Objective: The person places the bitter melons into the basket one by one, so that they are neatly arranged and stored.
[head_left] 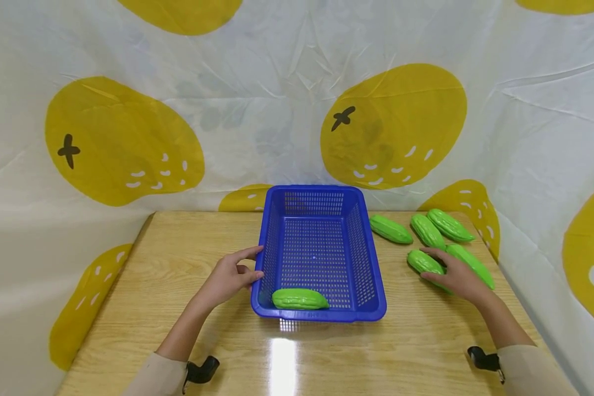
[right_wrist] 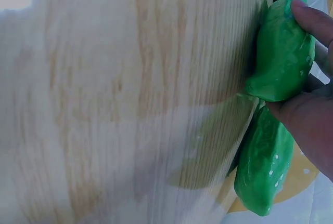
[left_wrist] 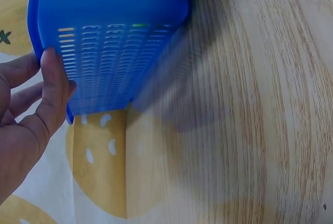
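Note:
My left hand (head_left: 230,278) holds the left rim of a blue plastic basket (head_left: 314,242), with thumb and fingers on either side of it. In the left wrist view, the thumb lies against the slotted outer wall (left_wrist: 112,5). One green bitter melon (head_left: 299,299) lies crosswise inside the basket, along the near wall. To the right of the basket, my right hand (head_left: 459,276) grips another bitter melon (head_left: 422,260) between thumb and fingers. The right wrist view shows this held melon (right_wrist: 283,52) close over the table, partly covered by the hand.
Around the right hand lie several more bitter melons: one beside the basket (head_left: 390,229), two farther back (head_left: 427,231) and one just right of the hand (head_left: 471,265). A fruit-printed cloth (head_left: 267,137) hangs behind the wooden table (head_left: 198,236) and along its sides.

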The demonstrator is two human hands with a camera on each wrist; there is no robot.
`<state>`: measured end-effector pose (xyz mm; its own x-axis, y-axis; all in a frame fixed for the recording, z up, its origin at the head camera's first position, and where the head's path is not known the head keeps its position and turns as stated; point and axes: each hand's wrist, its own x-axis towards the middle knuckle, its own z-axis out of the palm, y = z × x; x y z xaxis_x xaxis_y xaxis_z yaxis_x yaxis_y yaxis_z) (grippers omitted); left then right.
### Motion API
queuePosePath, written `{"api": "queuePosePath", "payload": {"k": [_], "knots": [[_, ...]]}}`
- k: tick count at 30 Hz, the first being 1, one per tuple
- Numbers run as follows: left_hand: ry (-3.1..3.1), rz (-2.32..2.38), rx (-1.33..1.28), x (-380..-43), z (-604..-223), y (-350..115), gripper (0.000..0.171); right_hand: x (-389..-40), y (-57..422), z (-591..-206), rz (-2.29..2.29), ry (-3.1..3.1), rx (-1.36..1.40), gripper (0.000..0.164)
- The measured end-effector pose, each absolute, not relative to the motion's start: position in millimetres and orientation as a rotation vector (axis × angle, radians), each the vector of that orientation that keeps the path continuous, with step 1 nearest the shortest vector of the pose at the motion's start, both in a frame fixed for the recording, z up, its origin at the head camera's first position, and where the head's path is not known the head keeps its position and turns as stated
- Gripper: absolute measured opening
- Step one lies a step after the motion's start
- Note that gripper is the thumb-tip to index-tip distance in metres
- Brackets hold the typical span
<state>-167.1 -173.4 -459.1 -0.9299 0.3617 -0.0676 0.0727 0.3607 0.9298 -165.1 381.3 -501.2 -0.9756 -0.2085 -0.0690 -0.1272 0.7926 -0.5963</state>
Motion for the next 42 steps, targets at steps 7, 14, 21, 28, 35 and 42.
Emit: {"api": "queuePosePath", "payload": {"k": [7, 14, 21, 28, 35, 42], "knots": [[2.350, 1.605, 0.386, -166, -461, -174, 0.062, -163, 382, -493, -0.963, 2.849, -0.288, 0.069], [2.349, 1.608, 0.386, -166, -460, -174, 0.062, -162, 386, -479, -0.993, 2.901, -0.325, 0.067], [2.345, 1.608, 0.378, -166, -458, -173, 0.062, -168, 383, -460, -1.026, 2.915, -0.376, 0.064], [2.350, 1.599, 0.378, -165, -458, -173, 0.062, -175, 370, -438, -0.966, 2.922, -0.339, 0.070], [2.349, 1.598, 0.387, -165, -461, -175, 0.062, -184, 351, -419, -0.983, 2.898, -0.398, 0.064], [2.327, 1.616, 0.402, -166, -460, -174, 0.062, -195, 335, -405, -0.943, 2.900, -0.473, 0.064]]}}
